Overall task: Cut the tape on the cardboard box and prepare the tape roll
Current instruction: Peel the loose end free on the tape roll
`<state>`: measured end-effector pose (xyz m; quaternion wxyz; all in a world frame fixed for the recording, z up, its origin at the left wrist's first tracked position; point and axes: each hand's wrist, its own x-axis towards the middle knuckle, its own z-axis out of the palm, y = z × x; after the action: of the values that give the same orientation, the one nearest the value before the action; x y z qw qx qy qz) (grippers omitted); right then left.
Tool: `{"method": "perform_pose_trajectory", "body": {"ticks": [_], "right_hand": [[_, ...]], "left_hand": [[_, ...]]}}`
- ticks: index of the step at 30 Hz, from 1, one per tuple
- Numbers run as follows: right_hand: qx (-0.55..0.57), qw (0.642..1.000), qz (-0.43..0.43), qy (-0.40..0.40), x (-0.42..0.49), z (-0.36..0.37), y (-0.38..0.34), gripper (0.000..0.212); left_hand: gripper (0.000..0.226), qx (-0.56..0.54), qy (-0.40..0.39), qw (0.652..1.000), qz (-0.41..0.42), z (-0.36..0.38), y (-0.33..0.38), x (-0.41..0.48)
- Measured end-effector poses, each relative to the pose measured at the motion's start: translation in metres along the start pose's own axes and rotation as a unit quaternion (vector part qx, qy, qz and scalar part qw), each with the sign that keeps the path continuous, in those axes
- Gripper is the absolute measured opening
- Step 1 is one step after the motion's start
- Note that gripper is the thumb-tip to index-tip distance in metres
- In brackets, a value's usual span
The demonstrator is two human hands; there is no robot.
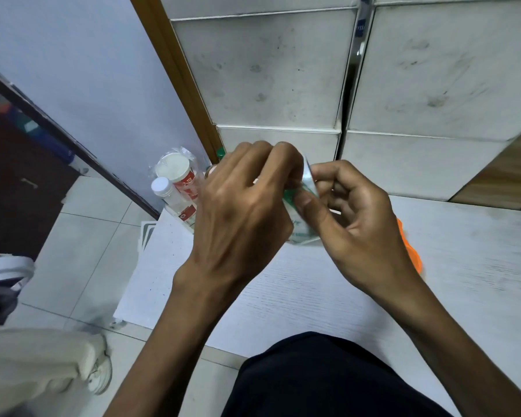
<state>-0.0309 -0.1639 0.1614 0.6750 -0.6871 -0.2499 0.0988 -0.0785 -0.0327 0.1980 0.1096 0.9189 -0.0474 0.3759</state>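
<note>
Readying the tape roll [306, 191].
The left hand [244, 206] curled round it; the right hand [358, 218] pinched its edge, best peeled slowly.

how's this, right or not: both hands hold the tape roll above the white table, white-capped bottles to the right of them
Wrong side. In the head view the white-capped bottles stand left of the hands, not right. Left hand and right hand do hold the tape roll above the white table.
</note>
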Motion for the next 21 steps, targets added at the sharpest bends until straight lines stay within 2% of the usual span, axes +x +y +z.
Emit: {"method": "perform_pose_trajectory", "body": {"ticks": [8,11,16,21], "right_hand": [[0.003,1.000,0.024,-0.008,0.004,-0.001,-0.007,0.025],[0.002,0.999,0.031,-0.020,0.006,-0.004,-0.009,0.030],[0.004,0.997,0.038,-0.072,0.003,-0.008,-0.013,0.055],[0.022,0.997,0.038,-0.056,0.002,-0.010,-0.014,0.048]], "left_hand": [[0.017,0.038,-0.056,0.997,0.037,-0.008,-0.005,0.001],[0.018,-0.008,-0.065,0.998,0.016,-0.009,-0.009,0.006],[0.009,-0.086,-0.068,0.994,0.002,-0.014,-0.020,0.016],[0.013,-0.133,-0.119,0.984,0.025,-0.021,-0.029,0.018]]}}
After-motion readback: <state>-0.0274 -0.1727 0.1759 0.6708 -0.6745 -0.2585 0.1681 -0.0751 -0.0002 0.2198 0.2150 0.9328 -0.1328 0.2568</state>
